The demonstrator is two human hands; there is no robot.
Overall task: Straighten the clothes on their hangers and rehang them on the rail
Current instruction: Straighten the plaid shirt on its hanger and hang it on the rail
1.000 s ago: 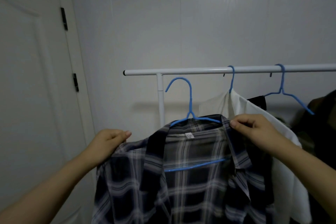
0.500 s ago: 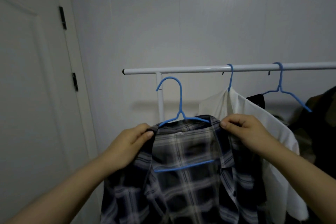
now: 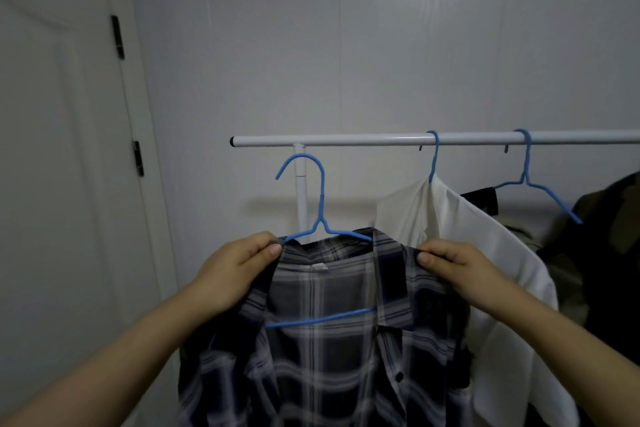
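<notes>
Both hands up at the collar of the plaid shirt [image 3: 332, 340], which is on a blue hanger [image 3: 322, 218] held in the air in front of the rail [image 3: 346, 141], not hung. The hanger's hook sits below the rail, just in front of the white upright post [image 3: 300, 198], clear of the bar

Left hand [image 3: 230, 274]: fingers curled, thumb and fingers pinching the left end of the collar at the hanger's left shoulder. Right hand [image 3: 457, 269]: fingers curled, pinching the right collar edge just right of the hanger's right shoulder. Collar is spread open between the two hands, neck label visible in the middle. The hanger's bottom bar shows through the open front, tilted up to the right. The shirt hangs unbuttoned, one button visible low on the right front

On the rail, to the right: a white shirt [image 3: 485, 253] on its own blue hanger, touching or overlapping the plaid shirt's right side; then an empty-looking blue hanger [image 3: 526, 180] with something black [image 3: 479, 198] behind it; then a dark olive garment [image 3: 609, 253] at the frame edge, can't tell how it's hung

Left rail end has a black cap. White door [image 3: 52, 184] with black hinges on the left, plain white wall [image 3: 346, 28] behind
</notes>
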